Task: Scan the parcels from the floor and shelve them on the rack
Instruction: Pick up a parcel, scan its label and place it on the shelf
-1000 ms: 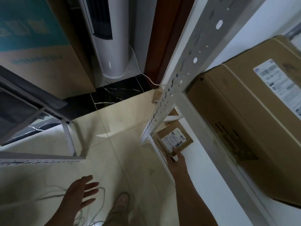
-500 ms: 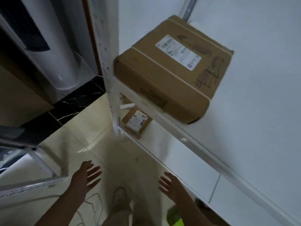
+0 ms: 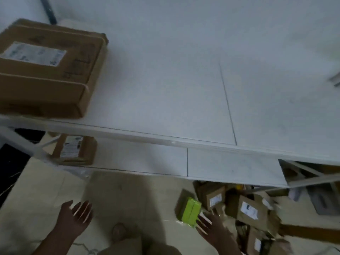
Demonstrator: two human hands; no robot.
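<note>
On the floor at the right, beside the rack (image 3: pixel 165 139), lies a heap of parcels (image 3: pixel 252 210). The left hand (image 3: pixel 77 218) and the right hand (image 3: pixel 211 229) are empty, with fingers spread wide. The right one is near a green parcel (image 3: pixel 190 211). I think picking one up to scan comes next. A big box (image 3: pixel 46 70) and a small box (image 3: pixel 75 150) sit on the shelves. Their white labels are too blurry to read.

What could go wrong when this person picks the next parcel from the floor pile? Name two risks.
A loose cable lies on the floor near the person's foot and could trip them. The parcels are heaped and tilted beside the right hand; pulling the green parcel out may shift the others.
</note>
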